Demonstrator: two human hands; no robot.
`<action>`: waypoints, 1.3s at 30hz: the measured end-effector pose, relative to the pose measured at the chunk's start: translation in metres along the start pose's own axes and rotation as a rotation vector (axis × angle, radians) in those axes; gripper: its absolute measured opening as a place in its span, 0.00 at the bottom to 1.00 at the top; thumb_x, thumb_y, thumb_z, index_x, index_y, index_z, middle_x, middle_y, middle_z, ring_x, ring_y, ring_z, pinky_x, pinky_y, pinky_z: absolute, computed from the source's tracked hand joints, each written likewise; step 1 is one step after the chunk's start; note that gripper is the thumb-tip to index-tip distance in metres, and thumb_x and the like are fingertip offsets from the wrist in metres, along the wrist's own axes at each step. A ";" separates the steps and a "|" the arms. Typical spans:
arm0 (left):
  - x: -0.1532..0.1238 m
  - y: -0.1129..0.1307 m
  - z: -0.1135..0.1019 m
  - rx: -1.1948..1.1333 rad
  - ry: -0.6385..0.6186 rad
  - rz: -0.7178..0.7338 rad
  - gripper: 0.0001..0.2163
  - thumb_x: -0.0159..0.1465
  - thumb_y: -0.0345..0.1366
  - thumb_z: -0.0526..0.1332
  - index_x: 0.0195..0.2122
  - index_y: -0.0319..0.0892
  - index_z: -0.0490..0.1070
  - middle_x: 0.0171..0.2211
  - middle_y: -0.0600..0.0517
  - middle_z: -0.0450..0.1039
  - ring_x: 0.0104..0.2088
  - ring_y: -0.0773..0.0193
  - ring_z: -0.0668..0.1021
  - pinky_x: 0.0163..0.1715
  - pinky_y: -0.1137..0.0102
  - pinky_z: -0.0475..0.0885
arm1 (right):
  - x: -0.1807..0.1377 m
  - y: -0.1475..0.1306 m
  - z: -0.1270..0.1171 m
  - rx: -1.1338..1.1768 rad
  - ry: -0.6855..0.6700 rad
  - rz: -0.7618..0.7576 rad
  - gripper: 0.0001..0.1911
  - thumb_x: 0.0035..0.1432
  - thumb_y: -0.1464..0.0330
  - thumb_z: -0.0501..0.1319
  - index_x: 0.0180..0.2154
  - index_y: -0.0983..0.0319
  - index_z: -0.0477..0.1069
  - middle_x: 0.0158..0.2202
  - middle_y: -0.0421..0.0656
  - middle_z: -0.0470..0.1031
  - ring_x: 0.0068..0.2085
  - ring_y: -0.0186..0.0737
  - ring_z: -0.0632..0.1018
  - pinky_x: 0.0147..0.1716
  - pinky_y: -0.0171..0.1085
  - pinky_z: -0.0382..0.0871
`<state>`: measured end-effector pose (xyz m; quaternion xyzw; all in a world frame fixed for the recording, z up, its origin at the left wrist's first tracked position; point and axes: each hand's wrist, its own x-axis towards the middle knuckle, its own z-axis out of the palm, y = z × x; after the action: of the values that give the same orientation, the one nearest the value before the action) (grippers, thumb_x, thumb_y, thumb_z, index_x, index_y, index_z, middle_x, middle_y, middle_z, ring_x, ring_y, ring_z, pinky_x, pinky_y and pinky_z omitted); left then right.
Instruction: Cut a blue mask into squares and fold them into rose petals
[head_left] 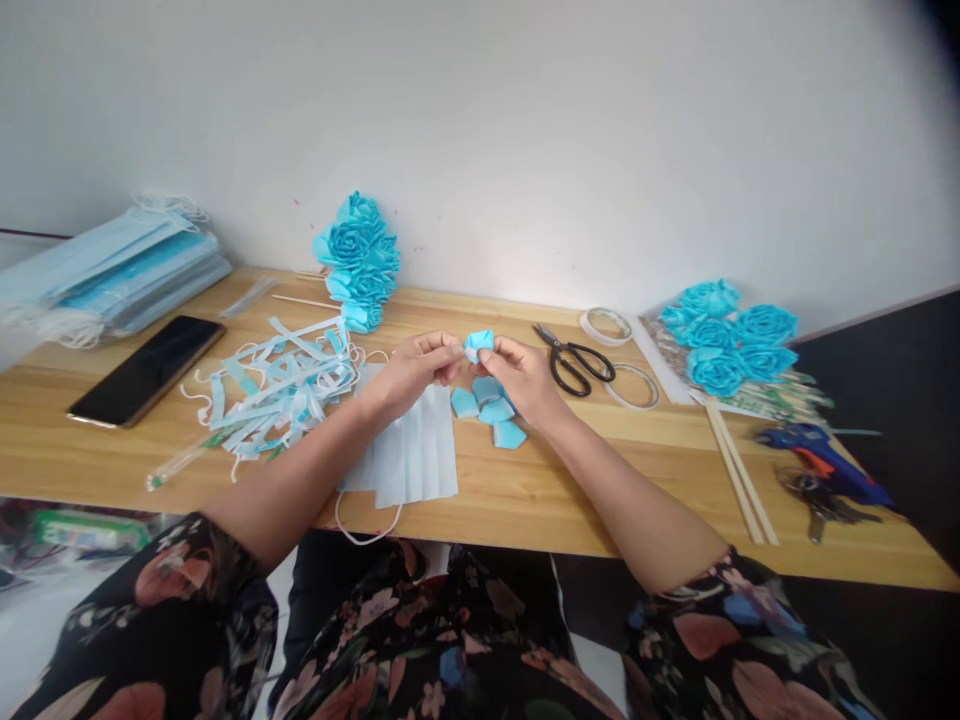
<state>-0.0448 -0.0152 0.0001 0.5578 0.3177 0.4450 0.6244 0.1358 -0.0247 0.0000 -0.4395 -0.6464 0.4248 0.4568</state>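
Note:
A small folded blue piece of mask fabric (478, 342) is held up over the table between both hands. My right hand (521, 378) pinches its lower right side between thumb and fingers. The fingers of my left hand (420, 368) are closed at its left edge, where a whitish part shows. Just below the hands lie several similar folded blue pieces (509, 434) on the wooden table. Under my left forearm are flat, pleated light-blue mask sheets (420, 455), one with an ear loop hanging over the front edge.
Left: cut mask strips (289, 385), a phone (146, 370), stacked masks (142, 265). Against the wall: blue fabric roses (358, 260). Right: black-handled scissors (571, 360), tape rolls (631, 386), more roses (712, 335), sticks (739, 470), a blue glue gun (825, 460) and keys (817, 500).

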 end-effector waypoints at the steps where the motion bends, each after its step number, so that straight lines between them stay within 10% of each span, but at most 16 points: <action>1: 0.000 0.001 -0.001 -0.015 0.000 0.003 0.14 0.59 0.43 0.64 0.24 0.40 0.65 0.19 0.56 0.64 0.22 0.72 0.64 0.25 0.72 0.59 | 0.001 0.001 -0.001 0.029 0.012 0.016 0.13 0.56 0.57 0.61 0.30 0.60 0.72 0.29 0.40 0.76 0.32 0.36 0.75 0.35 0.35 0.69; 13: 0.001 0.000 -0.002 0.099 0.196 0.044 0.16 0.63 0.50 0.60 0.32 0.41 0.67 0.23 0.55 0.69 0.21 0.71 0.67 0.23 0.72 0.60 | 0.000 0.003 -0.001 0.001 0.007 0.009 0.14 0.57 0.57 0.62 0.28 0.60 0.73 0.29 0.41 0.78 0.31 0.36 0.75 0.33 0.36 0.69; 20: -0.001 0.005 0.002 0.179 0.082 0.024 0.14 0.56 0.44 0.66 0.25 0.40 0.67 0.20 0.56 0.65 0.21 0.72 0.65 0.24 0.72 0.61 | 0.000 0.000 -0.001 -0.059 -0.008 -0.020 0.13 0.57 0.59 0.62 0.26 0.61 0.72 0.27 0.39 0.75 0.29 0.35 0.73 0.31 0.35 0.67; 28: 0.000 0.005 0.003 0.177 0.224 0.038 0.12 0.54 0.40 0.67 0.23 0.40 0.66 0.18 0.57 0.64 0.20 0.73 0.63 0.22 0.73 0.59 | 0.002 0.004 -0.004 0.151 0.100 -0.008 0.13 0.59 0.58 0.60 0.40 0.59 0.74 0.31 0.39 0.78 0.32 0.35 0.77 0.36 0.37 0.73; 39: 0.000 -0.002 0.004 0.234 0.165 0.074 0.10 0.57 0.39 0.65 0.25 0.39 0.70 0.20 0.56 0.66 0.21 0.72 0.64 0.24 0.73 0.59 | -0.005 -0.001 0.006 -0.543 0.166 -0.329 0.06 0.59 0.69 0.60 0.32 0.58 0.75 0.32 0.41 0.80 0.34 0.40 0.78 0.38 0.39 0.71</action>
<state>-0.0403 -0.0166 -0.0008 0.5995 0.3969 0.4722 0.5100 0.1307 -0.0308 -0.0017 -0.4681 -0.7591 0.1201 0.4363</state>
